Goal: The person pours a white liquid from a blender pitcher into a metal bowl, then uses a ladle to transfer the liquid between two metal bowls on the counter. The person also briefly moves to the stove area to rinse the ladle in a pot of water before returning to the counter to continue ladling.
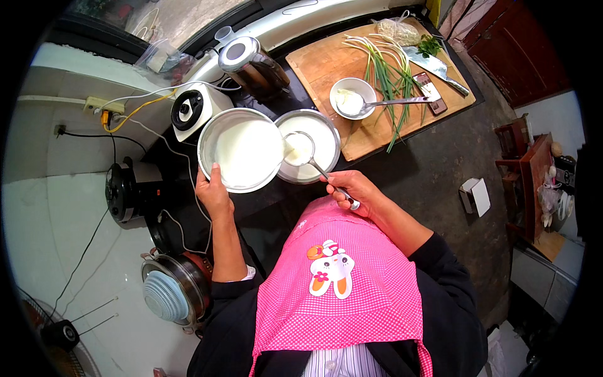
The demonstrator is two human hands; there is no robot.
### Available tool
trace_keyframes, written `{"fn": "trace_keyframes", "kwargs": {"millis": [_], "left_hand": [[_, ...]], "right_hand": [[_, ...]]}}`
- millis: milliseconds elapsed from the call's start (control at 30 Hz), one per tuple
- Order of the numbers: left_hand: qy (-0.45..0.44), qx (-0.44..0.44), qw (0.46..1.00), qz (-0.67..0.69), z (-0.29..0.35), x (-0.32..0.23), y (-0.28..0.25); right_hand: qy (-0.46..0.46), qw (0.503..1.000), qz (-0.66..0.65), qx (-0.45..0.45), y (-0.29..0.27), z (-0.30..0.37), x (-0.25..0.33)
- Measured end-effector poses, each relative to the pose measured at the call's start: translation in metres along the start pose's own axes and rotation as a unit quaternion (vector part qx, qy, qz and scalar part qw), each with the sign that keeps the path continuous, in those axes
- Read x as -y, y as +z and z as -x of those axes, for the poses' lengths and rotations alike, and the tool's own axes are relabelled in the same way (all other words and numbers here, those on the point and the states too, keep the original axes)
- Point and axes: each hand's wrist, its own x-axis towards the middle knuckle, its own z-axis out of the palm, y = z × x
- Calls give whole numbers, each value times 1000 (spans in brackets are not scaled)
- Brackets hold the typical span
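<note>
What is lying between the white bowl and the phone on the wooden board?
Green onions lie there, crossed by a metal utensil handle; the head view shows this.

In the left hand (215,193), a silver bowl (245,189) showing white liquid (242,147). In the right hand (352,188), a silver ladle (320,168); just beyond this hand, a second silver bowl (337,149), also white within. Farther beyond the right hand, a tan chopping board (314,66), a small white bowl (334,94) and spring onions (380,75), green grading to white. Left of the left hand, the black worktop (174,179). Behind the hands, black sleeves (449,270) and a pink-and-white checked apron (377,264), its white rabbit (331,273) orange-eared; lower still, a striped, pale shirt (342,362).
</note>
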Motion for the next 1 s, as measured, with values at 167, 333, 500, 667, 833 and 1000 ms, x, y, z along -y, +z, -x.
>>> {"fn": "trace_keyframes", "kwargs": {"millis": [167,333,500,667,833,1000], "left_hand": [[-10,-7,1000,16,-1,5,-1],[-87,-9,993,78,-5,20,-9],[-108,-12,987,120,-4,39,-15],[-142,-30,977,153,-1,52,-24],[-150,-54,971,178,6,68,-39],[-159,-92,963,197,16,95,-59]], "right_hand": [[2,1000,-3,-1,1,1,0],[4,1000,-10,7,2,5,2],[2,1000,-9,5,4,9,5],[-6,1000,-5,13,2,12,7],[-12,1000,10,8,-2,13,9],[-12,999,31,2,-5,17,13]]}}
